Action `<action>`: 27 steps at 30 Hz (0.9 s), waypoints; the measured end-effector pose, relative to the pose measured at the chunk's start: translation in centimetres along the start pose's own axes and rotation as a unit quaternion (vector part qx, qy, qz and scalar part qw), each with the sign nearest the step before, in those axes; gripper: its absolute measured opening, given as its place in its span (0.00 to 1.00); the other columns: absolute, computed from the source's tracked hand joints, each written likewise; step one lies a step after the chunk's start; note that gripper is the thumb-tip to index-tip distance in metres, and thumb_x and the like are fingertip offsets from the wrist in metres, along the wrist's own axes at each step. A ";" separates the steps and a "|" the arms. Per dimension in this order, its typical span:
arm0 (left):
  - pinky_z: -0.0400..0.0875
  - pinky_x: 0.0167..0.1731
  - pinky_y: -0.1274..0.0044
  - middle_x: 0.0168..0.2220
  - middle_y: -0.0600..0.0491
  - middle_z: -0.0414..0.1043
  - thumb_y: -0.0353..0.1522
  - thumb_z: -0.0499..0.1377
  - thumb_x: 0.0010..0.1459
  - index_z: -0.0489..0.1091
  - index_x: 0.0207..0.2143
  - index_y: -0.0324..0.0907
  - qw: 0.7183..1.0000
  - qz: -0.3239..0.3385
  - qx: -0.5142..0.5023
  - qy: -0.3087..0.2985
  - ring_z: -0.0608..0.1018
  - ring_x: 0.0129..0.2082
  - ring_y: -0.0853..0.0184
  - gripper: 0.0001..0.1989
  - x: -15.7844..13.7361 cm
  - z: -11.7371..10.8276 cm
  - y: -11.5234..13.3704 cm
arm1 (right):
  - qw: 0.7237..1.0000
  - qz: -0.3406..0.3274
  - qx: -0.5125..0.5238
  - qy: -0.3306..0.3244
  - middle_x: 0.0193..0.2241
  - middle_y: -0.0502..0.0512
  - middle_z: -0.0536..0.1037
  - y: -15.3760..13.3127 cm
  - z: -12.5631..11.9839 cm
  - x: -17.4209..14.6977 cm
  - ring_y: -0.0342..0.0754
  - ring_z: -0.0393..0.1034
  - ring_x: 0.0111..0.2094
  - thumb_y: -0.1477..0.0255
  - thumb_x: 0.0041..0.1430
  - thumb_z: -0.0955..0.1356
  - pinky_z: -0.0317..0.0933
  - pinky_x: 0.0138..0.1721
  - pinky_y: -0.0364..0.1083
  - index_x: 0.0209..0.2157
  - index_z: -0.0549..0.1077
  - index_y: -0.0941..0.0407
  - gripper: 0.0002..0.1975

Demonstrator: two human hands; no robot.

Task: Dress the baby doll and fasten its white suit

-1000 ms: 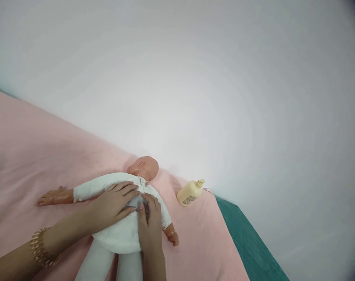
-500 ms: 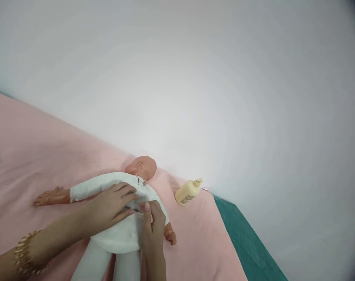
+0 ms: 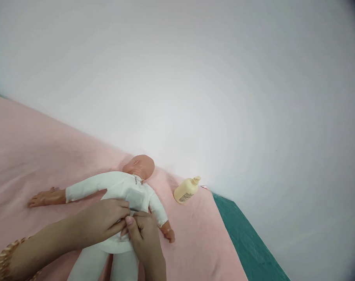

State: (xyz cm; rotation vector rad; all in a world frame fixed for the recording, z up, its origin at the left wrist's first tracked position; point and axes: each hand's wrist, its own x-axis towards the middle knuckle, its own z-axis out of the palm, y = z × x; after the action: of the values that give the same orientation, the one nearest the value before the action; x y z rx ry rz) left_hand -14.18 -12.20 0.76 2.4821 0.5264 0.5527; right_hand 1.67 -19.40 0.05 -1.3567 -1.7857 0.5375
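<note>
A baby doll (image 3: 115, 182) with a white cloth body and bare plastic head and hands lies stretched out with its arms spread. On its torso a grey rectangular patch (image 3: 135, 199) shows above my fingers. My left hand (image 3: 109, 216), with a beaded bracelet at the wrist, reaches across the doll's middle, fingers bent and pinched. Meeting it at the fingertips, my right hand (image 3: 143, 234) is curled with thumb and fingers together. Both hands are low over the doll's waist. Whatever is between the fingers is too small and hidden to name.
A pale yellow pump bottle (image 3: 186, 190) stands right of the doll's head. Pink cloth (image 3: 200, 242) lies under everything, with a teal surface (image 3: 247, 234) past its right edge. A white wall (image 3: 177, 78) rises behind.
Both hands have moved down from the doll's chest to its waist, uncovering the grey patch. My fingers, spread flatter before on the left, are now drawn together at the tips.
</note>
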 end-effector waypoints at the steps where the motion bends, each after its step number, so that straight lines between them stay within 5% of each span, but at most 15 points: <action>1: 0.61 0.34 0.76 0.32 0.53 0.71 0.31 0.48 0.64 0.70 0.29 0.41 1.000 -0.001 -0.003 -0.001 0.73 0.33 0.65 0.14 0.0 0.1 -0.2 | 1.000 0.006 -0.001 -0.001 0.16 0.50 0.67 0.0 0.1 0.0 0.43 0.62 0.22 0.55 0.67 0.57 0.51 0.28 0.44 0.16 0.74 0.56 0.32; 27: 0.64 0.36 0.73 0.33 0.51 0.72 0.32 0.46 0.63 0.68 0.29 0.41 0.999 -0.003 -0.042 0.026 0.73 0.34 0.62 0.14 0.4 0.3 -0.7 | 0.998 0.054 -0.014 0.025 0.19 0.49 0.68 -0.1 0.9 0.2 0.43 0.62 0.24 0.58 0.67 0.57 0.51 0.29 0.43 0.16 0.64 0.56 0.28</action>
State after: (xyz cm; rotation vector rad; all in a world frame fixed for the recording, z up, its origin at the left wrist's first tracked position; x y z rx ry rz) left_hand -13.87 -11.63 0.22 2.3917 0.5189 0.6266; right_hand 0.89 -19.10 -0.29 -1.4793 -1.6929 0.5340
